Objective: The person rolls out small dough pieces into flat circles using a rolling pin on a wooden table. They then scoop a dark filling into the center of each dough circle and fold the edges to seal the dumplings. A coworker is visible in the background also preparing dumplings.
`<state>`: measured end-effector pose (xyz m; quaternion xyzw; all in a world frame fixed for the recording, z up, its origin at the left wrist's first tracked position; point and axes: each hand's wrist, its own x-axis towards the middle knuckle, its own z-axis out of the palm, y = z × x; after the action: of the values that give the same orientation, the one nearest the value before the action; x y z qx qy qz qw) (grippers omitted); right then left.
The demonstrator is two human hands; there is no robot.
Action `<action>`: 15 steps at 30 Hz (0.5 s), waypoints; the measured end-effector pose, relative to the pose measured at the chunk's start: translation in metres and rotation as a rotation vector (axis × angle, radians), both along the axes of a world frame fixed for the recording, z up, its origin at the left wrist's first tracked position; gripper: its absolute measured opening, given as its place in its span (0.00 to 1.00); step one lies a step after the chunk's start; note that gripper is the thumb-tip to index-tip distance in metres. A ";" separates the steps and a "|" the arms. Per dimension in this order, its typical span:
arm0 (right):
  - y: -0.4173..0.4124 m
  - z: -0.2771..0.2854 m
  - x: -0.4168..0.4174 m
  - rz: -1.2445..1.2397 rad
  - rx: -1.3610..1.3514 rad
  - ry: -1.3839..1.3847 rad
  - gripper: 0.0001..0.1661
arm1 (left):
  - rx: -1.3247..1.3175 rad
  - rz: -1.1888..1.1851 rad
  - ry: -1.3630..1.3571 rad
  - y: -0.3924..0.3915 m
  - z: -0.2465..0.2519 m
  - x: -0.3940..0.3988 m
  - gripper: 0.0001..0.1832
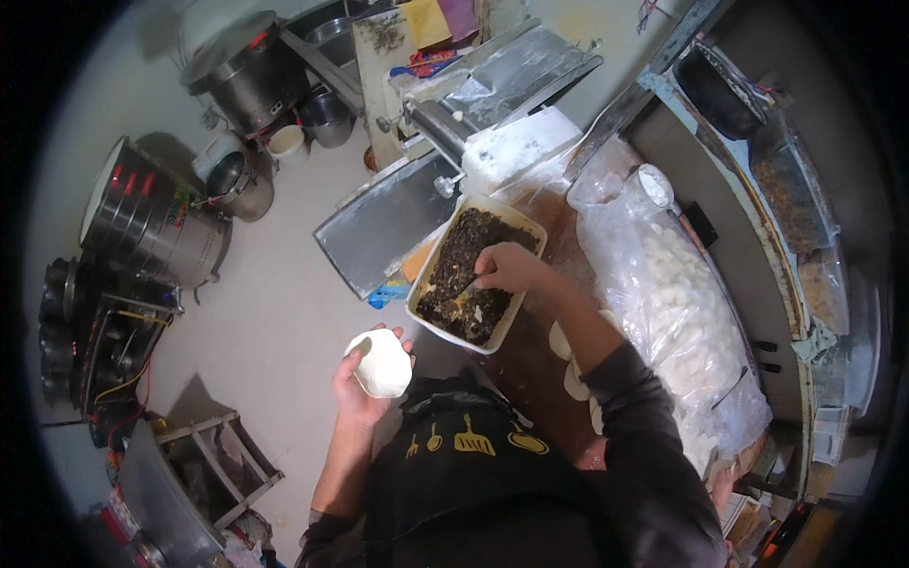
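Note:
My left hand (362,397) holds a round, thin dough wrapper (384,363), cupped in the palm with the fingertips around its rim. My right hand (508,268) is over a white rectangular tub (414,307) of dark, chopped filling (454,259). Its fingers pinch the handle of a small utensil (465,292), whose tip is down in the filling; its exact kind cannot be told. More flat dough rounds (574,380) lie on the reddish-brown table, partly hidden beneath my right forearm.
Behind the tub stands a floured dough-rolling machine (440,131) with a metal tray (387,220). To the right lies a large clear plastic bag (682,319) full of pale pieces, beside a jar of white powder (650,186). Steel pots (160,220) and a wooden stool (220,468) stand at left.

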<state>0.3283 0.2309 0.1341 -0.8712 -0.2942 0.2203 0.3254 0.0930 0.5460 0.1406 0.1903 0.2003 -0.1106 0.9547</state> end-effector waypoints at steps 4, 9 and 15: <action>0.019 -0.007 -0.047 -0.469 0.267 0.262 0.12 | -0.024 -0.096 -0.074 0.006 0.006 0.047 0.36; 0.024 0.068 -0.091 -0.334 0.149 -0.355 0.14 | 0.006 -0.138 -0.076 0.030 0.007 0.077 0.35; -0.010 0.007 -0.117 -0.031 -0.098 -0.645 0.25 | -0.039 -0.213 -0.062 0.034 -0.005 0.109 0.34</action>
<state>0.2110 0.2206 0.1412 -0.9151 -0.3578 -0.0585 0.1766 0.2020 0.5795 0.1360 0.1953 0.1473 -0.2092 0.9468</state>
